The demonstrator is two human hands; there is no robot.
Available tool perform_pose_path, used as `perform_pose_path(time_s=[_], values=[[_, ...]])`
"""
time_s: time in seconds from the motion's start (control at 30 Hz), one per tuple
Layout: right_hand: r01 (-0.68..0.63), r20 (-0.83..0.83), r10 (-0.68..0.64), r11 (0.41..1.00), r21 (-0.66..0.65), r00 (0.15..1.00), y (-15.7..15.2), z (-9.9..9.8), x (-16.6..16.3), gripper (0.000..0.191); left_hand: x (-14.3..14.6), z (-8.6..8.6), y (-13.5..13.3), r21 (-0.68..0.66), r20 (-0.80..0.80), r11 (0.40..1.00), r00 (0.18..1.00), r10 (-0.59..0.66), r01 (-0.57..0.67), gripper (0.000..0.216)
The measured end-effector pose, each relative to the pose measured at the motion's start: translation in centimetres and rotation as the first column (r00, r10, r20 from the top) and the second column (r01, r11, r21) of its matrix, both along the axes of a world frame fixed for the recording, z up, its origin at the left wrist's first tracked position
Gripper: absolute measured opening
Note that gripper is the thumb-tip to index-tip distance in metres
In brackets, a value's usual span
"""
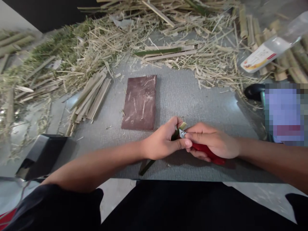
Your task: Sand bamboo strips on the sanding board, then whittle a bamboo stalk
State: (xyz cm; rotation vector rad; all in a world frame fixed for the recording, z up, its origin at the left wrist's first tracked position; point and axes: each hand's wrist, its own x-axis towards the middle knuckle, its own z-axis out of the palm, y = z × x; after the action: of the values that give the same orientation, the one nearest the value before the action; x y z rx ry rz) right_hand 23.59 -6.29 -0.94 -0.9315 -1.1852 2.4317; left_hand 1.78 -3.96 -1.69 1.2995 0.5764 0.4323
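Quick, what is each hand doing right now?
Left hand: closed around a green bamboo strip.
Right hand: closed on a red-handled knife.

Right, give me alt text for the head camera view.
A left hand grips a green bamboo strip while the right hand holds a red-handled knife against its upper end, over a grey mat. A dark red slab and bamboo shavings lie beyond.
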Motion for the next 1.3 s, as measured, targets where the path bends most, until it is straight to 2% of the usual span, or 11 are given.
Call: perform_pose_path(time_s=[0.13,0.27,0.47,0.6,0.73,0.87,1.1,1.3], values=[[0.008,-0.005,-0.007,1.000,0.026,1.000,0.0,-0.3,-0.1,0.044,0.1,-0.1,-0.1,0.063,-0.015,0.998,1.000,0.003,-0.002,0.043],[0.077,-0.011,-0.077,0.995,0.060,0.997,-0.4,-0.7,-0.4,0.044,0.1,-0.3,-0.2,0.134,-0.029,0.991,0.999,0.022,-0.018,0.040],[0.192,-0.013,-0.194,0.951,0.244,0.981,-1.5,-1.5,-1.0,0.044,0.2,-0.4,-0.4,0.251,-0.095,0.966,0.991,0.091,-0.064,0.043],[0.204,-0.021,-0.207,0.932,0.301,0.978,-1.5,-1.8,-0.9,0.044,0.2,-0.4,-0.4,0.250,-0.097,0.965,0.990,0.106,-0.079,0.047],[0.074,-0.036,-0.068,0.976,0.205,0.997,-0.5,-1.2,-0.4,0.045,0.1,-0.1,-0.3,0.213,-0.096,0.976,0.993,0.069,-0.048,0.047],[0.010,-0.051,-0.002,0.986,0.167,0.999,0.2,-0.6,0.0,0.044,0.2,0.1,-0.4,0.127,-0.035,0.991,0.999,0.036,-0.031,0.051],[-0.008,-0.079,0.016,0.994,0.106,0.997,0.3,-0.5,-0.2,0.040,0.3,-0.1,-0.3,0.235,-0.158,0.969,0.981,0.112,-0.073,0.053],[0.026,-0.093,-0.016,0.993,0.113,0.996,-0.1,-0.6,-0.6,0.040,0.2,-0.2,-0.4,0.258,-0.155,0.964,0.982,0.112,-0.069,0.050]])
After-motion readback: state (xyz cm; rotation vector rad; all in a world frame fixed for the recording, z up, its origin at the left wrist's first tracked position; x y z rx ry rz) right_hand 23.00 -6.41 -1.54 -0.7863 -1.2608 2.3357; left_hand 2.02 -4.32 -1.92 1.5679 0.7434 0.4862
